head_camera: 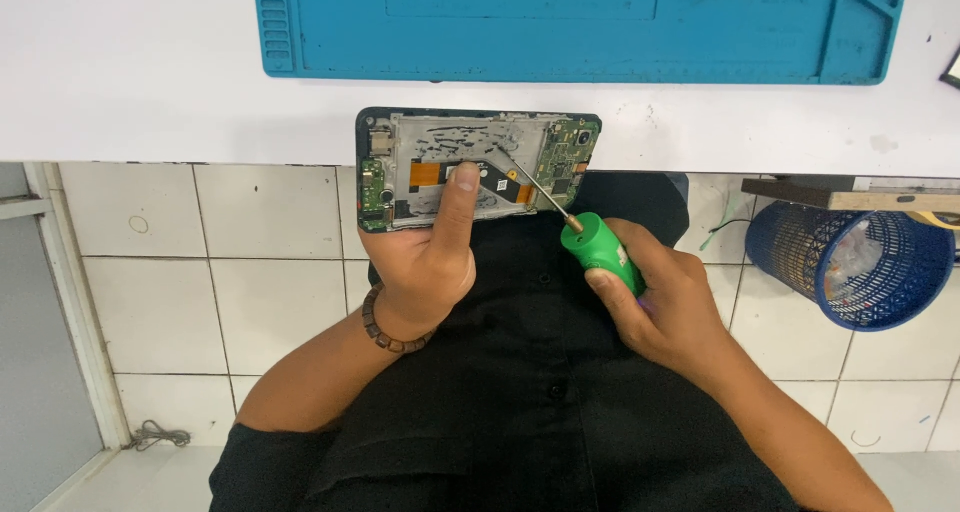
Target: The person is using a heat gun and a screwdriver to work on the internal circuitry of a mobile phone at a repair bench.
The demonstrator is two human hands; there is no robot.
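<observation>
Here, right hand (665, 307) fingers grip the screwdriver (600, 250), pointing up-left into the phone (478, 169).

A white worktable (150, 72) bearing a blue mat (580, 32) stands over white floor tiles (270, 272), beside a blue mesh basket (850, 262).

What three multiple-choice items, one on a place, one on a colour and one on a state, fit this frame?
1. Where does the opened phone lie?
A. on the table edge
B. in the basket
C. on the floor

2. What colour is the screwdriver handle?
A. red
B. green
C. black

3. What is the left hand doing?
A. hanging free
B. gripping the mat
C. pressing its thumb on the phone

Key: 1 A, it overhangs the white table; 2 B, the handle in the right hand is green; 3 C, the thumb rests on the phone's inside.
</observation>
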